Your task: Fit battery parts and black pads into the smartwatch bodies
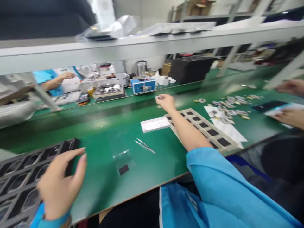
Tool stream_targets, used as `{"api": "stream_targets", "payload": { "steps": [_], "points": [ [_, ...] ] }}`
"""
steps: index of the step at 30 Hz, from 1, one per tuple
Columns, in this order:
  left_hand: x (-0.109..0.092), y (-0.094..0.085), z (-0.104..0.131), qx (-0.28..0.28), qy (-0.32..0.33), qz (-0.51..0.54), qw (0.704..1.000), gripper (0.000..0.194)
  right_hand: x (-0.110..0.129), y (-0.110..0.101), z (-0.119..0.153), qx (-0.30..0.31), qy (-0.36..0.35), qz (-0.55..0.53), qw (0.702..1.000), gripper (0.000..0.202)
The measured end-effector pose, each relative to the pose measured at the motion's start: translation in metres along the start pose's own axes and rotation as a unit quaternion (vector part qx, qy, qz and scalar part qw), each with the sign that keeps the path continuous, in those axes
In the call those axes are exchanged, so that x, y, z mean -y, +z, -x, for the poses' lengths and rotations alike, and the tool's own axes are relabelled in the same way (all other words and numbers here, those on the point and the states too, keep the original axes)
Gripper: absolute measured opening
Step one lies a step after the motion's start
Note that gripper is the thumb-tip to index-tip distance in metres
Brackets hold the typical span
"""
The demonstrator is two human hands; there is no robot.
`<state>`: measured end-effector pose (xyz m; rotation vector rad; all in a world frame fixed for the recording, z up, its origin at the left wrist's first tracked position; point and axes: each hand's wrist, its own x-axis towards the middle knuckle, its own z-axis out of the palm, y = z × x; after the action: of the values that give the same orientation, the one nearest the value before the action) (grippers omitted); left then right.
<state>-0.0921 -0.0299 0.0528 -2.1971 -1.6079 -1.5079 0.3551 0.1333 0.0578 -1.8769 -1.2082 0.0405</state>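
My left hand (62,181) hovers at the right edge of a dark compartment tray (21,179) that holds several clear-rimmed flat pieces. Its thumb and forefinger are apart, and nothing shows between them. Stretched out over the back of the bench, my right hand (167,103) is closed, and a small pale and dark object (158,97) shows at its fingertips, too blurred to name. Below my right hand lie a white shallow box (155,124) and a beige tray (231,146) with dark squares. Tweezers (144,145) and a clear film with a dark rectangle (123,169) lie between my hands.
On the right, several small parts with yellow tabs (230,103) lie loose, some on white paper (226,128). Another person's hands (291,117) handle a dark flat piece there. A blue device (142,86) stands behind, under a white shelf (133,47). Across the bench is another person's arm (55,80).
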Motion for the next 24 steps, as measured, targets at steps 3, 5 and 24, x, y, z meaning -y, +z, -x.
{"api": "stream_targets", "payload": {
  "steps": [3,5,24],
  "points": [
    [-0.033,0.062,-0.018,0.155,-0.052,0.131,0.978,0.046,0.036,0.007,0.045,0.041,-0.082,-0.221,0.971,0.033],
    [-0.038,0.096,-0.024,0.237,-0.110,0.256,0.931,0.071,0.056,0.015,0.089,0.113,-0.118,-0.324,0.932,0.035],
    [-0.004,0.131,0.001,0.229,-0.285,0.573,0.734,0.058,0.055,0.052,0.220,0.118,-0.332,-0.302,0.886,0.008]
  ]
}}
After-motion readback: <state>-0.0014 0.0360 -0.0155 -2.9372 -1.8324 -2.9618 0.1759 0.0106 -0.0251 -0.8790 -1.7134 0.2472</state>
